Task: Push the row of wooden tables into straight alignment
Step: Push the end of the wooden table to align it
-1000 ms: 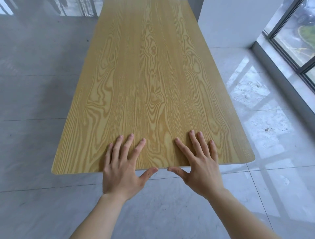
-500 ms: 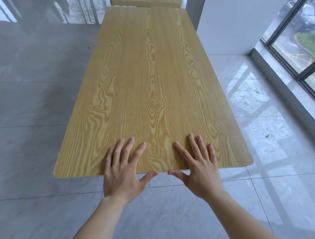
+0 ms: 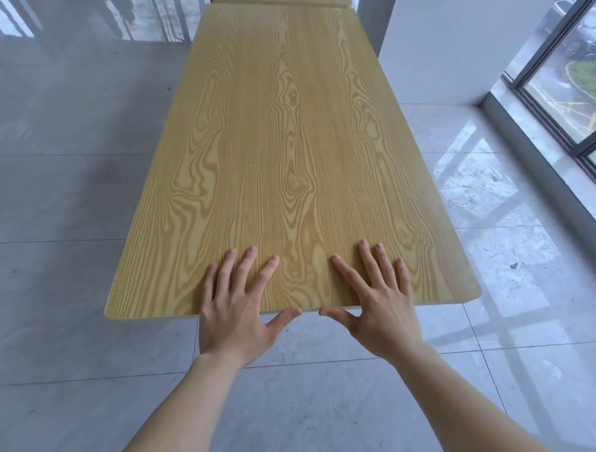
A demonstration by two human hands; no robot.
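Centrally, head view: wooden table (image 3: 290, 155), long top of yellow grain, running from lower centre of the frame up to the top edge, near short edge across the lower middle, corners rounded. Second wooden table (image 3: 280, 1), thin strip only at top centre, just beyond the far end of the first; gap or contact between them not discernible. Left hand (image 3: 237, 309), lower centre-left, flat and spread, four fingers (image 3: 250, 267) lying on the tabletop near the edge, thumb hooked off the near edge; gripping nothing. Right hand (image 3: 380, 306), lower centre-right, likewise flat and splayed, fingers on the top, thumb off the edge, thumb tips of both hands near but apart. Bare forearms entering from the bottom of the frame. Grey tiled floor (image 3: 64, 290), glossy, on both sides. White pillar (image 3: 451, 48), upper right, just beside the table's far right side. Window (image 3: 567, 74), dark-framed, far right edge.
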